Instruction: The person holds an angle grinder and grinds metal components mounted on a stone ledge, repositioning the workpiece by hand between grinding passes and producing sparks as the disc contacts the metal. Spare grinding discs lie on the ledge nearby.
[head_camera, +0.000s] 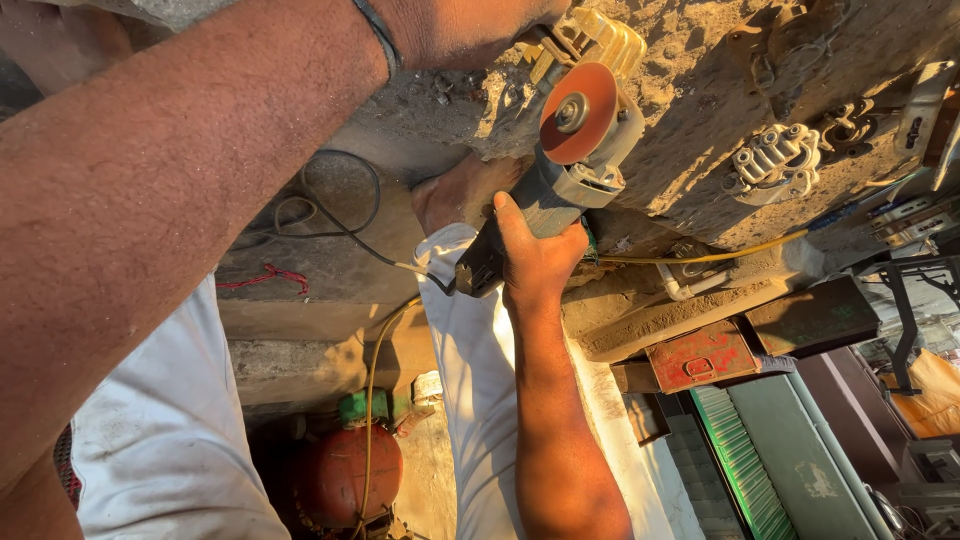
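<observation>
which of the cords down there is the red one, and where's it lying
The short red cord lies loose on the grey slab, left of the right hand gripping the angle grinder. The black cable and yellow cable run longer.

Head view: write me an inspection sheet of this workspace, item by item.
Surface: rough, dusty slab, sunlit, coated in grit.
Job's things: angle grinder with orange disc, disc close to a yellowish metal part on the slab.
Clutter: pale metal casting, red metal box, red round tank below.
Hands: right hand wrapped around the grinder body; left hand mostly out of frame near the yellowish part, grip cannot be told.
Cables: black cord looping from the grinder; yellow hose across the slab edge.
Surroundings: green corrugated sheet, white trousers, bare foot.
</observation>
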